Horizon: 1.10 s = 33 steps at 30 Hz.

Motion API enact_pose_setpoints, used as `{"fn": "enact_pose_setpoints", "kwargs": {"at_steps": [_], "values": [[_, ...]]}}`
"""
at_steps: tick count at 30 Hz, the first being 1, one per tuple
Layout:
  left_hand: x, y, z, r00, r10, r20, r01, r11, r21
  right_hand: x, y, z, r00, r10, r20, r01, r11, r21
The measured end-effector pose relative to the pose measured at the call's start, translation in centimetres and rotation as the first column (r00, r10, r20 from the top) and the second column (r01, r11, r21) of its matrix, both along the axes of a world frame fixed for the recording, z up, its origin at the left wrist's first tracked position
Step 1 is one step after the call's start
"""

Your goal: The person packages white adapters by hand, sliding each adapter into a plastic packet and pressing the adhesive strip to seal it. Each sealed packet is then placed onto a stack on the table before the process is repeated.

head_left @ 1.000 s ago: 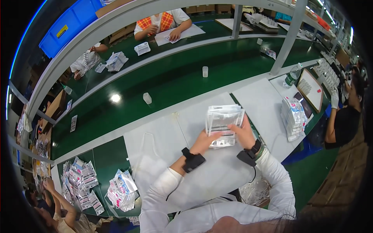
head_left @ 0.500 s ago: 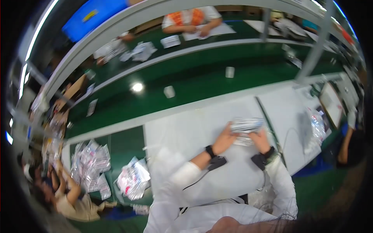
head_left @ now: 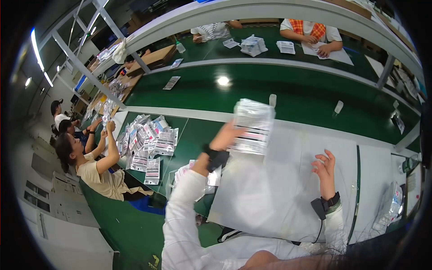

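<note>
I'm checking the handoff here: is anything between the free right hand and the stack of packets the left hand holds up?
Nothing visible. The right hand hovers open over the bare white mat, and the space between it and the stack of packets in the left hand holds only that sheet.

Left hand [head_left: 227, 136] gripping packet stack [head_left: 253, 127], right hand [head_left: 325, 167] open above white mat [head_left: 279, 193]

The stack of packets [head_left: 253, 127] looks like glossy clear plastic film over printed paper; the mat [head_left: 288, 189] is smooth, matt white; the conveyor belt [head_left: 288, 90] is shiny green, mirroring a lamp; the sleeves [head_left: 184, 211] are white cloth
</note>
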<state>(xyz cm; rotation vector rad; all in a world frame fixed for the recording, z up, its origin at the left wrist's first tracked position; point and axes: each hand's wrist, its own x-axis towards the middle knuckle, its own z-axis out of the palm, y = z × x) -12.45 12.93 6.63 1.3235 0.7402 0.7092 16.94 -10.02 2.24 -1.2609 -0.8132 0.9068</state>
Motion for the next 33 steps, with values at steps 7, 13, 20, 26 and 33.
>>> {"fn": "enact_pose_setpoints", "kwargs": {"at_steps": [7, 13, 20, 26, 33], "values": [[-13.0, 5.6, -3.1, 0.596, 0.153, -0.788, -0.024, 0.985, 0.173, 0.5, 0.7, -3.0, 0.999, 0.030, -0.011, -0.031, 0.994, -0.109], [-7.8, 1.7, -2.1, 0.058, 0.705, -0.707, 0.109, 0.699, 0.706, 0.5, 0.2, -2.7, 0.999, 0.028, -0.038, -0.032, 0.994, -0.104], [-13.7, 1.6, -2.5, 0.572, 0.360, -0.737, 0.545, 0.504, 0.670, 0.2, 0.5, -3.3, 0.995, 0.100, -0.003, -0.099, 0.993, -0.071], [-13.1, -0.5, -2.3, 0.456, 0.325, -0.829, 0.609, 0.566, 0.556, 0.8, 0.2, -3.4, 0.991, 0.130, 0.022, -0.128, 0.989, -0.077], [-13.8, 0.0, -2.5, 0.500, 0.265, -0.824, 0.615, 0.562, 0.554, 0.6, 0.2, -3.6, 0.986, 0.168, 0.005, -0.167, 0.981, -0.098]]}}
